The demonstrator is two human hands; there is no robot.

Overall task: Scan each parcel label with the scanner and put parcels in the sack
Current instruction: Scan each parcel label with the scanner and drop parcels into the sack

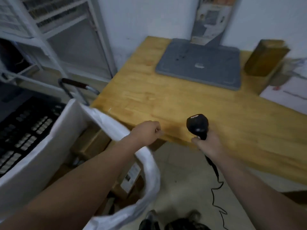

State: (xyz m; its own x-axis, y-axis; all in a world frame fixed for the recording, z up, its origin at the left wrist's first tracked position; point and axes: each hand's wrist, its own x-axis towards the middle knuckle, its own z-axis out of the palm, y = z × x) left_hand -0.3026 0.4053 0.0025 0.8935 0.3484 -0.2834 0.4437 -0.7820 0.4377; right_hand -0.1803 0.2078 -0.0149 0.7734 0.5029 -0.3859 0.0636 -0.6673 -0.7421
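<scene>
A head-worn view looks down at a person's two bare forearms reaching toward a wooden table (166,100); the table fills the centre and runs off toward 3 o'clock; the whole picture is blurred.

The right hand (207,146), just past centre toward 5 o'clock, has its fingers wrapped round the handle of a black scanner (197,124); the scanner's rounded head stands above the hand, over the table's near edge; its black cable (216,185) drops from below the wrist and snakes across the pale floor toward 6 o'clock.

The left hand (146,132) is just beside the scanner on its 9 o'clock side, at the table's near edge, fingers curled and knuckles up; the rim of a white sack (149,171) passes directly beneath that wrist; I cannot tell whether the fingers pinch the rim or hold nothing.

The sack stands open on the floor against the table's near corner, between 6 and 7 o'clock; inside its mouth lies a white-labelled brown parcel (131,176), label upward, partly hidden by the left forearm.

At the table's far end, toward 1 o'clock, lies a flat grey slab like a closed laptop (199,63); a wooden block (265,57) stands near it at 2 o'clock.

A white carton wall (41,155) sits at 8 o'clock; a trolley handle (74,83) shows at 10 o'clock; white shelving (49,22) rises at 11 o'clock.
</scene>
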